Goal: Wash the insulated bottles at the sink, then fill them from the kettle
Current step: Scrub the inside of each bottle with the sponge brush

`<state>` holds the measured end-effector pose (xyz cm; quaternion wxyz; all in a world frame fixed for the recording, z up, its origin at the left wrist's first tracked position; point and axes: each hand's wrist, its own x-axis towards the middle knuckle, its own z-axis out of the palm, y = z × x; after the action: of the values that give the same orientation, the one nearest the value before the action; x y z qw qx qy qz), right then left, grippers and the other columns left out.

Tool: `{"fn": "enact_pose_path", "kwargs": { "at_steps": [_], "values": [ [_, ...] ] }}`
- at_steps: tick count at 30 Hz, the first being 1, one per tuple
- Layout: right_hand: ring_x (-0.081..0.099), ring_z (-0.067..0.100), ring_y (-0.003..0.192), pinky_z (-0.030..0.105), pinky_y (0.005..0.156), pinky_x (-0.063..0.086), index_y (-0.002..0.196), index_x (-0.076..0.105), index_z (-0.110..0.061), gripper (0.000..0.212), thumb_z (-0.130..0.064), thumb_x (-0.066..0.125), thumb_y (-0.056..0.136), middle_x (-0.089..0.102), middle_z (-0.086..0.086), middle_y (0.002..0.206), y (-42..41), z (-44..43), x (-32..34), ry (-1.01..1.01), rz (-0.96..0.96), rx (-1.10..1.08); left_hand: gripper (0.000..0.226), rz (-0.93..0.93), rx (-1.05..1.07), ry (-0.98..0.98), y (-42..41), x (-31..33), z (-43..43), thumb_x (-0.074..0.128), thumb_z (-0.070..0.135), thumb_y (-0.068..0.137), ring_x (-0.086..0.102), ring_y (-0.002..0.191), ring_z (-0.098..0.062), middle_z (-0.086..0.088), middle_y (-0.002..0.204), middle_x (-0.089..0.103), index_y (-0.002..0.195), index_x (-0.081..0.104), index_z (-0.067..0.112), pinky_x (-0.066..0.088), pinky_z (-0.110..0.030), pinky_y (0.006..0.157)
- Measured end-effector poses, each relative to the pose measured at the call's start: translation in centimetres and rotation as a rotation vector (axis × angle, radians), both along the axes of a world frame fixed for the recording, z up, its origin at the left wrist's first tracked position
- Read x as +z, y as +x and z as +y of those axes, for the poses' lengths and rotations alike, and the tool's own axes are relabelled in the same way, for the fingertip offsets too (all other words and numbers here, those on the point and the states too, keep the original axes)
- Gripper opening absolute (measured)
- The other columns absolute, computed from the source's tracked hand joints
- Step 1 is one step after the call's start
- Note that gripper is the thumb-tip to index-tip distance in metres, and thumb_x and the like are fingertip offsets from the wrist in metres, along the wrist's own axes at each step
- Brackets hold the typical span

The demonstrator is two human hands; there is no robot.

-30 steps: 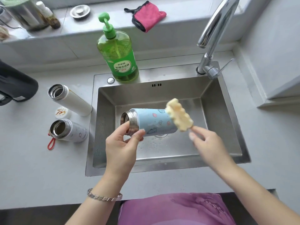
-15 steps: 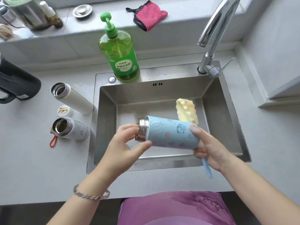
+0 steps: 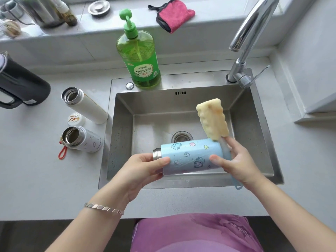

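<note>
Pale-blue insulated bottle with cartoon prints [image 3: 190, 158] is lying almost level in the air over the front of the stainless-steel sink [image 3: 254, 124], its bare metal mouth pointing left and its base right. I am watching the left hand [image 3: 140, 171] wrapping round the neck end, thumb lying across the front of the blue bottle and fingers curling underneath. The right hand [image 3: 238, 166] is clasping the base end, thumb pressing on the printed side, and it is also trapping the pale-blue handle of the yellow sponge brush [image 3: 212, 120] against the base. The sponge head is sticking up behind the bottle, outside it, and the handle's loop is hanging below the hand. A silver link bracelet [image 3: 104, 209] is sitting on the left wrist.

On the grey countertop [image 3: 36, 179] left of the sink, I am seeing a tall white insulated bottle [image 3: 87, 106] and a short white insulated bottle with a red loop [image 3: 81, 140] standing open, with a round white cap [image 3: 76, 119] lying between them. A black kettle [image 3: 20, 88] is standing further left, partly cut by the frame edge. A green pump bottle of dish soap [image 3: 140, 57] is standing on the sink's back rim. The chrome tap [image 3: 251, 33] is arching over the right corner, and a pink cloth [image 3: 174, 14] is lying on the ledge behind.
</note>
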<state>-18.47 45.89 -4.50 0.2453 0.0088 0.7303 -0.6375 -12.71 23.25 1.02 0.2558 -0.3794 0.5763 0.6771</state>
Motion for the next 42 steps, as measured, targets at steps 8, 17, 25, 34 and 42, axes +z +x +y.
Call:
{"fn": "enact_pose_path", "kwargs": {
  "at_steps": [8,17,25,34,42],
  "values": [
    [0.05,0.013,0.062,0.033,0.063,0.04,0.125,0.058,-0.023,0.032,-0.018,0.047,0.096,0.06,0.0,0.076,3.0,-2.6,0.9,0.508,0.353,0.124,0.008,0.345,0.071,-0.499,0.7,-1.0,0.9,0.075,0.011,0.074,0.058,0.066,-0.011,-0.005,0.071,0.072,0.068,0.071,0.014,0.046,-0.025,0.066],
    [0.035,0.007,0.051,0.016,0.051,0.03,0.12,0.062,-0.022,0.032,-0.01,0.049,0.094,0.044,-0.008,0.055,2.4,-3.1,1.0,0.371,0.228,0.004,0.017,0.471,0.222,-0.335,0.9,-0.5,0.6,0.073,0.039,0.065,0.055,0.077,-0.02,-0.01,0.078,0.065,0.07,0.074,0.024,0.044,-0.037,0.079],
    [0.032,0.007,0.05,0.023,0.052,0.03,0.102,0.068,-0.028,0.026,-0.01,0.051,0.093,0.04,-0.009,0.049,1.6,-2.5,1.7,0.355,0.205,-0.036,0.013,0.496,0.269,-0.256,0.0,0.0,1.6,0.065,0.032,0.066,0.064,0.082,-0.019,-0.006,0.08,0.071,0.067,0.076,0.024,0.053,-0.028,0.082],
    [0.03,0.006,0.049,0.021,0.048,0.025,0.099,0.063,-0.04,0.035,-0.009,0.051,0.092,0.037,-0.009,0.049,2.0,-2.1,3.5,0.298,0.239,0.02,0.034,0.615,0.186,-0.331,-0.3,-0.1,0.9,0.075,0.039,0.068,0.046,0.073,-0.021,-0.011,0.074,0.056,0.073,0.068,0.006,0.036,-0.037,0.072],
    [0.03,0.01,0.052,0.027,0.054,0.026,0.089,0.063,-0.045,0.038,-0.009,0.048,0.093,0.037,-0.004,0.056,1.1,-2.2,4.6,0.279,0.178,0.011,0.012,0.741,0.039,-0.423,0.5,0.7,1.6,0.069,0.01,0.074,0.05,0.055,0.003,0.013,0.055,0.061,0.065,0.07,0.018,0.04,-0.008,0.059]
  ]
}}
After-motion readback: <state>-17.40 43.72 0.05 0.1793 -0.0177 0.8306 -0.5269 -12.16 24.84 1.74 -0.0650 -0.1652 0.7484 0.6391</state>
